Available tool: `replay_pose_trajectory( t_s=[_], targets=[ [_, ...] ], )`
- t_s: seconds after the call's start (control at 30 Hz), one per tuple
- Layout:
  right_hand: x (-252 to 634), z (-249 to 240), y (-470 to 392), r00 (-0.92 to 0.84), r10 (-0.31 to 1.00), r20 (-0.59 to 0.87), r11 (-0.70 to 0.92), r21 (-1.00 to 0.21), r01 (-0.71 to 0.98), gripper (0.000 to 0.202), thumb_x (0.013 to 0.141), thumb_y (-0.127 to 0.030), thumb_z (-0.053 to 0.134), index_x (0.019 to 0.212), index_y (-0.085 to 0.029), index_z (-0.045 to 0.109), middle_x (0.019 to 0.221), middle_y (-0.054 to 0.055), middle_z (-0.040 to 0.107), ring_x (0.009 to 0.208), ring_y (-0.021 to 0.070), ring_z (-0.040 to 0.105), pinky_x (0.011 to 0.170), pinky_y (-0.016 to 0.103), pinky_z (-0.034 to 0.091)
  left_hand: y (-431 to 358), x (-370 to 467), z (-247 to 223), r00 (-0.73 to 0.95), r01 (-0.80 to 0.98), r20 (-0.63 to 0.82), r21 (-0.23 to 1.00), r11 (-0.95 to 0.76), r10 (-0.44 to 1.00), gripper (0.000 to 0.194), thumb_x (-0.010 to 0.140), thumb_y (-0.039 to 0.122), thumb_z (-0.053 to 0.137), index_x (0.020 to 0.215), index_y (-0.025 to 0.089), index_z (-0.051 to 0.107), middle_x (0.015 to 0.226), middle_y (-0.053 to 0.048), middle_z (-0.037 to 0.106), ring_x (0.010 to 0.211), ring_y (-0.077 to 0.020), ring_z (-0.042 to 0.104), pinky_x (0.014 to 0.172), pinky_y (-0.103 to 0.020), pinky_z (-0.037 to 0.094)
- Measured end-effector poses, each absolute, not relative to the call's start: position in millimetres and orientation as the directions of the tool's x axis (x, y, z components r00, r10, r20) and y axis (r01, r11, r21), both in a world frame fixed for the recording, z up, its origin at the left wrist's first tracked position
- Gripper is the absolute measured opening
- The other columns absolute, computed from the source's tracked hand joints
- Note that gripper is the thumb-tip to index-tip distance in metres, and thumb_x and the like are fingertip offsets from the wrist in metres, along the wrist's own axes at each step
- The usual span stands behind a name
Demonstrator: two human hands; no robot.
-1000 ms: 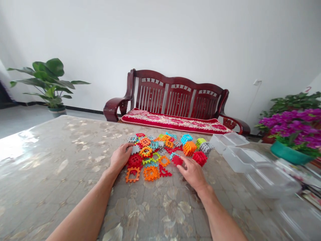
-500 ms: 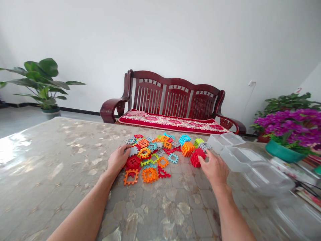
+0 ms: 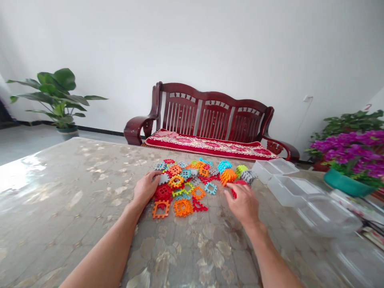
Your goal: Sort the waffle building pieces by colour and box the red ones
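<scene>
Colourful toothed plastic pieces lie in a loose pile, with an orange square piece [image 3: 183, 208] at its near side. My left hand [image 3: 146, 187] rests at the pile's left edge, its fingertips at a light grey piece [image 3: 163, 178]; whether it grips the piece cannot be made out. My right hand [image 3: 243, 200] is over the red stack [image 3: 241, 183], which it mostly hides, thumb and fingers apart. Beside it stand an orange stack [image 3: 228, 177], a blue stack [image 3: 224, 166], a green stack [image 3: 241, 170] and a grey stack [image 3: 249, 176].
Clear plastic containers [image 3: 295, 189] stand on the patterned table [image 3: 90, 192] at the right, near purple flowers in a teal pot [image 3: 348, 182]. A wooden bench [image 3: 214, 116] with a red cover is behind the table. A potted plant [image 3: 64, 100] stands at the back left.
My right hand has moved left and now covers most of the red stack, which it touched at the side before. My left hand stays by the grey piece. The view has shifted slightly.
</scene>
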State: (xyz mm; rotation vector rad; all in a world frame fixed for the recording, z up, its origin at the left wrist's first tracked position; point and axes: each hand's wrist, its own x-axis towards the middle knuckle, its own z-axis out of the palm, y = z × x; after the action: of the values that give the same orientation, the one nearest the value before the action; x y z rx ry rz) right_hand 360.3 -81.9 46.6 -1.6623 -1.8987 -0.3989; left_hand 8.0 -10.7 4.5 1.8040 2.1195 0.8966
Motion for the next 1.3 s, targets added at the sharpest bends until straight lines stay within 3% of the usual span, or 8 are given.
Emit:
replay_pose_trajectory(
  t_s=[0.17,0.27,0.37,0.47,0.7,0.97,1.1,1.3],
  targets=[
    [317.9,30.0,-89.5,-0.244,0.867,0.435,0.404,-0.326,0.855,0.026,0.078,-0.03,0.067,0.103,-0.025,0.07,0.104,0.004,0.071,0.096,0.0215,0.061,0.089,0.035,0.045,-11.1,8.0,3.5,-0.216,0.815,0.229,0.577,0.046,0.949,0.037,0.087,0.035,0.04,0.111,0.026,0.067,0.12,-0.003,0.067,0.104,-0.0209,0.063,0.093,-0.029,0.046],
    [308.7,27.7,-93.0,-0.316,0.877,0.361,0.445,-0.366,0.818,0.03,0.073,-0.029,0.073,0.103,-0.026,0.07,0.105,0.002,0.07,0.099,0.0208,0.06,0.09,0.034,0.044,-11.6,8.3,4.2,-0.216,0.817,0.226,0.575,0.048,0.95,0.037,0.087,0.035,0.039,0.111,0.027,0.067,0.12,-0.003,0.067,0.104,-0.021,0.063,0.093,-0.029,0.046],
    [307.9,27.1,-93.1,-0.349,0.878,0.327,0.461,-0.379,0.803,0.019,0.076,-0.026,0.072,0.094,-0.026,0.071,0.1,0.0,0.069,0.097,0.0183,0.059,0.089,0.032,0.044,-12.0,9.0,5.7,-0.21,0.819,0.21,0.572,0.054,0.955,0.038,0.087,0.035,0.038,0.111,0.027,0.067,0.12,-0.003,0.067,0.105,-0.0215,0.063,0.092,-0.03,0.046],
    [310.6,25.3,-90.7,-0.354,0.873,0.335,0.468,-0.374,0.801,0.007,0.081,-0.021,0.066,0.086,-0.024,0.07,0.093,0.0,0.068,0.093,0.0169,0.059,0.087,0.03,0.045,-12.5,9.8,7.5,-0.217,0.815,0.195,0.575,0.068,0.957,0.038,0.087,0.035,0.038,0.112,0.027,0.066,0.121,-0.003,0.066,0.106,-0.0222,0.062,0.092,-0.03,0.047],
    [321.8,20.9,-85.9,-0.259,0.856,0.447,0.416,-0.299,0.859,0.016,0.081,-0.013,0.057,0.084,-0.023,0.068,0.088,0.003,0.068,0.091,0.0198,0.059,0.086,0.034,0.046,-14.6,11.2,9.4,-0.232,0.803,0.185,0.591,0.081,0.955,0.037,0.087,0.034,0.04,0.111,0.027,0.067,0.12,-0.003,0.066,0.107,-0.022,0.062,0.093,-0.031,0.046],
    [306.7,15.8,-86.8,-0.25,0.823,0.51,0.476,-0.376,0.795,0.022,0.083,-0.012,0.051,0.089,-0.024,0.068,0.093,0.003,0.069,0.093,0.0196,0.061,0.088,0.034,0.048,-12.8,8.5,5.4,-0.272,0.735,0.21,0.675,0.062,0.939,0.036,0.087,0.032,0.041,0.111,0.026,0.068,0.115,-0.002,0.07,0.104,-0.0198,0.063,0.089,-0.027,0.047],
    [284.7,17.5,-86.7,-0.324,0.8,0.505,0.537,-0.362,0.762,0.019,0.083,-0.015,0.056,0.095,-0.024,0.068,0.098,0.003,0.069,0.096,0.0203,0.06,0.09,0.035,0.047,-15.2,9.7,9.1,-0.294,0.708,0.171,0.7,0.094,0.94,0.036,0.086,0.028,0.042,0.109,0.027,0.069,0.109,-0.001,0.072,0.098,-0.0197,0.065,0.084,-0.027,0.048],
    [239.7,32.6,-74.8,-0.536,0.692,0.484,0.694,-0.239,0.679,0.036,0.081,-0.008,0.058,0.113,-0.024,0.063,0.112,0.003,0.067,0.104,0.02,0.056,0.094,0.036,0.044,-15.2,10.4,9.6,-0.31,0.681,0.158,0.725,0.103,0.937,0.037,0.087,0.032,0.041,0.112,0.026,0.068,0.105,-0.001,0.074,0.093,-0.0195,0.066,0.082,-0.027,0.049]
  ],
)
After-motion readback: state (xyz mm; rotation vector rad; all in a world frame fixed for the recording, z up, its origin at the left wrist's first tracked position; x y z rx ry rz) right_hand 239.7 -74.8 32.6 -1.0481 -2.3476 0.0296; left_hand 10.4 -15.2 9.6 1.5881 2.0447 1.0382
